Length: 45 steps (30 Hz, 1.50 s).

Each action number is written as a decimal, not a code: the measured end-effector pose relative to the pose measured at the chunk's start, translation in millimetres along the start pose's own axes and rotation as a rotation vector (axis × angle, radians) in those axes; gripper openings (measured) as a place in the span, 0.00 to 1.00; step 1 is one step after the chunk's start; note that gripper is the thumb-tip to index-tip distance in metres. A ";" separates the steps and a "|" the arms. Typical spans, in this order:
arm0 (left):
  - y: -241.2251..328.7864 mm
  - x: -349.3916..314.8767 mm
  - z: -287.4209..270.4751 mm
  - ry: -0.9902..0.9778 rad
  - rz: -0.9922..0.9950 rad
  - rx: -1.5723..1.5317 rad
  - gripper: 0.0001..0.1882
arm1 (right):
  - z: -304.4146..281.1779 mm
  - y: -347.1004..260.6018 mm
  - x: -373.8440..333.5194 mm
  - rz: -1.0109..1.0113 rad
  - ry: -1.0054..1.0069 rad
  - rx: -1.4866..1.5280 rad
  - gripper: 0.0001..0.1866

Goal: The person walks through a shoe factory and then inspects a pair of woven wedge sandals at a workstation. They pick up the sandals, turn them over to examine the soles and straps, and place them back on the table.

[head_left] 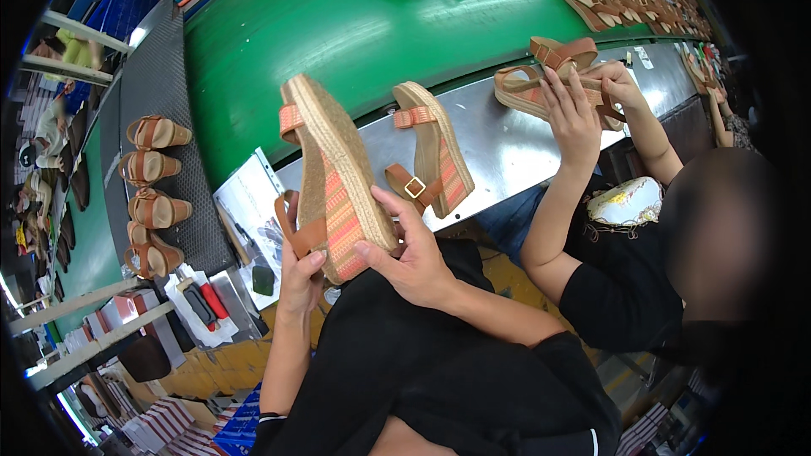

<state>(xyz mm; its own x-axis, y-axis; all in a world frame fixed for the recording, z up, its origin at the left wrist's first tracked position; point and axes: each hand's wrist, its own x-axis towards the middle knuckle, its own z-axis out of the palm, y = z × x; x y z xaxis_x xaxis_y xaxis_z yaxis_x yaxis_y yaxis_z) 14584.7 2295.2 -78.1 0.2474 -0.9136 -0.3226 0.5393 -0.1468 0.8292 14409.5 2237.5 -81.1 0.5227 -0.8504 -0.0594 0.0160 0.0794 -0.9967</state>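
A wedge sandal [334, 177] with a braided rope edge, coral striped wedge and brown straps is held up in front of me, tilted so part of its sole shows. My left hand [302, 280] grips it by the brown ankle strap and heel. Around the other side of the heel, my right hand [414, 257] is closed, thumb against the striped wedge. Just beyond, a matching sandal [435, 148] lies on its side on the metal table [481, 110], its buckled strap toward me; neither hand touches it.
On my right a co-worker's hands [583, 105] handle another brown sandal [528, 93]. A green conveyor belt [338, 25] carries rows of sandals along the far side. Several sandals [154, 167] line the dark mat at left, near papers [253, 194] and a red-handled tool [214, 301].
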 end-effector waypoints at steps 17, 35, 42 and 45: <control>-16.1 25.2 -36.1 0.169 -0.114 1.480 0.37 | -108.3 91.8 12.2 0.081 0.119 -0.954 0.54; 36.3 20.8 49.0 -0.146 0.058 -0.097 0.46 | -29.7 -67.7 19.6 -0.580 0.074 -0.516 0.47; 39.4 -0.8 48.4 -0.152 0.035 -0.107 0.35 | -15.4 -73.7 18.9 -0.161 0.009 0.096 0.37; 39.5 -4.5 39.9 -0.152 0.049 0.009 0.35 | -13.0 -74.2 15.8 -0.187 0.012 0.157 0.38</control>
<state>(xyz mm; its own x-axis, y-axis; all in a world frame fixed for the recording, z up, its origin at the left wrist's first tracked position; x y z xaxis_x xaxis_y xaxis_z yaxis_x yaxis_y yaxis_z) 14572.8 2278.4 -25.7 0.1481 -0.9667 -0.2089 0.5218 -0.1031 0.8468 14405.5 2211.4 -8.8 0.4878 -0.8641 0.1240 0.2447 -0.0011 -0.9696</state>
